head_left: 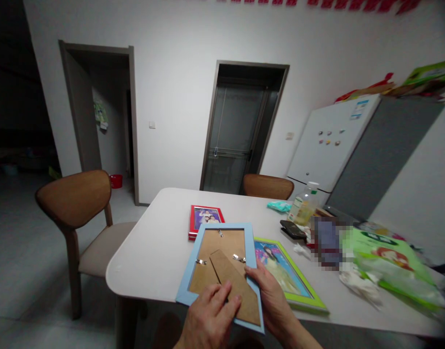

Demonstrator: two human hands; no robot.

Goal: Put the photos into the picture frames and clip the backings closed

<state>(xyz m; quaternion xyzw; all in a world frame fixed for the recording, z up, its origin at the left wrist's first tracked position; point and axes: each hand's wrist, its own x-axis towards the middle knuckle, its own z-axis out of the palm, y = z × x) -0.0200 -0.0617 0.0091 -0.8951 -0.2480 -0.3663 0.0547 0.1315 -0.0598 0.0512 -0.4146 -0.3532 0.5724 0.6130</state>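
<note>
One blue frame (224, 245) | right hand (271, 291) clasps edge, likely steadying it | left hand (211, 312) half-curled on stand (236, 283), hold unclear

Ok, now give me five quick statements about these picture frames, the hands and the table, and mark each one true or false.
1. The blue frame has its brown back turned to the camera. True.
2. The right hand is gripping the green frame. False: it holds the right edge of the blue one.
3. The left hand has its fingers over the stand on that back. True.
4. The red frame lies picture side down on the table. False: its picture faces up.
5. The clear bottle has a white cap. True.
</note>
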